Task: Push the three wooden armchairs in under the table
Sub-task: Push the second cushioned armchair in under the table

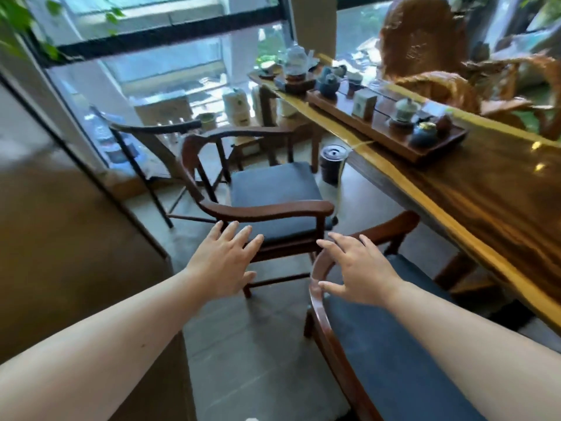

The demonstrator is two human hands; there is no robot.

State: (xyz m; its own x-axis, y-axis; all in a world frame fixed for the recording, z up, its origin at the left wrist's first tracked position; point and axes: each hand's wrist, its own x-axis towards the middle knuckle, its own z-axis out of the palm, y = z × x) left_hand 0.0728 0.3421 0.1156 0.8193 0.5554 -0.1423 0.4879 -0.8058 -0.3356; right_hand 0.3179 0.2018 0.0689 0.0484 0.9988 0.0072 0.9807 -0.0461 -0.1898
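A long dark wooden table (485, 189) runs along the right. The nearest wooden armchair (394, 344), with a blue seat cushion, stands at lower right, angled toward the table. A second armchair (273, 189) with the same cushion stands ahead, away from the table edge. A third armchair (258, 133) shows behind it, mostly hidden. My left hand (223, 262) hovers open, fingers spread, just short of the second chair's near armrest. My right hand (355, 268) is open over the curved back rail of the nearest chair, thumb touching the rail.
A wooden tea tray (394, 138) with pots and cups lies on the table. A dark round bin (332, 164) stands on the floor under the table's edge. A brown wall panel (60, 238) is on the left, a large window (151, 71) ahead, and grey floor tiles (258, 344) lie between.
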